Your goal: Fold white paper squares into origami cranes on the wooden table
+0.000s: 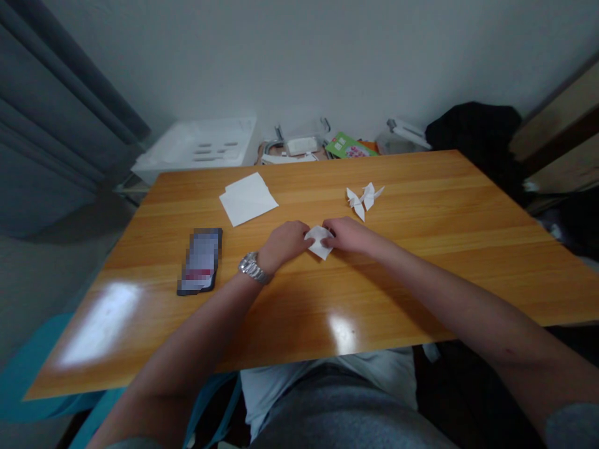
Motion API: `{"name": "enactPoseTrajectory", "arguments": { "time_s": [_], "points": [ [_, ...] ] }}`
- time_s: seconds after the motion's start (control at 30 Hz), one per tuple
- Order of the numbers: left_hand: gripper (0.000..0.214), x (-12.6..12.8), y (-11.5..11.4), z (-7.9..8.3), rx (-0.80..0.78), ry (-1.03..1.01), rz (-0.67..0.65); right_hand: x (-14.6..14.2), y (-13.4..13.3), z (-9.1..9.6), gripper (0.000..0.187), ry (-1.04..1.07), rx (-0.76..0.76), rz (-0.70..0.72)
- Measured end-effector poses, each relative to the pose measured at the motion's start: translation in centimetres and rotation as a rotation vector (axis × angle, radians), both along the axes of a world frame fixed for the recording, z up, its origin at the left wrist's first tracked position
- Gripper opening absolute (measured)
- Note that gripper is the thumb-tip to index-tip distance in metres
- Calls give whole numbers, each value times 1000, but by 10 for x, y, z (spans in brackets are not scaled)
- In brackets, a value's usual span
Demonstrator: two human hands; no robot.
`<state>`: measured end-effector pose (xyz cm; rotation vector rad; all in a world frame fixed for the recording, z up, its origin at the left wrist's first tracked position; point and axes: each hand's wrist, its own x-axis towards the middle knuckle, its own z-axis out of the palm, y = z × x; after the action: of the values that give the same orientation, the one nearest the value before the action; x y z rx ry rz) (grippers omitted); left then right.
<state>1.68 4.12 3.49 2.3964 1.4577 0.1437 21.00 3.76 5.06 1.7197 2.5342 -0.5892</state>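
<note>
Between my two hands is a small piece of folded white paper point(321, 243), roughly diamond-shaped, with one corner pointing toward me. My left hand point(286, 242), with a silver watch on its wrist, pinches the paper's left edge between thumb and fingers. On the other side, my right hand point(347, 236) grips the right edge, its thumb lying on the paper. The far fingers of both hands are partly hidden. Just beyond my right hand lie folded paper cranes point(369, 196), white and close together.
Loose white paper sheets point(250, 201) lie stacked at the back left of the wooden table point(421, 274). A phone point(201, 262) with a blurred screen rests left of my watch. Behind the table are a white plastic tray point(201, 143) and a green booklet point(349, 146).
</note>
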Motion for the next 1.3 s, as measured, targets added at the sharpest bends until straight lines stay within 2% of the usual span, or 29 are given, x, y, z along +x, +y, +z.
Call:
{"name": "enactPoseTrajectory", "arguments": {
  "time_s": [0.3, 0.4, 0.53, 0.77, 0.93, 1.1, 1.3],
  "points": [
    [22, 1, 10, 5, -14, -48, 36, -12, 27, 5, 30, -155, -161, 49],
    [28, 4, 17, 2, 15, -135, 54, -15, 39, 4, 32, -203, -213, 67],
    [23, 6, 24, -5, 34, -189, 42, -14, 50, 3, 35, -226, -285, 90],
    [21, 2, 29, -14, 27, -226, 60, -9, 48, 3, 29, -74, -490, -40],
    [19, -7, 23, -15, -2, -242, 66, -10, 40, 4, 29, -19, -574, -74],
    [18, -16, 10, -14, -18, -213, 88, -13, 32, 8, 27, -39, -531, -48],
    [19, -22, -3, -9, -60, -141, 66, -18, 25, 11, 44, -153, -266, 66]
  ]
}}
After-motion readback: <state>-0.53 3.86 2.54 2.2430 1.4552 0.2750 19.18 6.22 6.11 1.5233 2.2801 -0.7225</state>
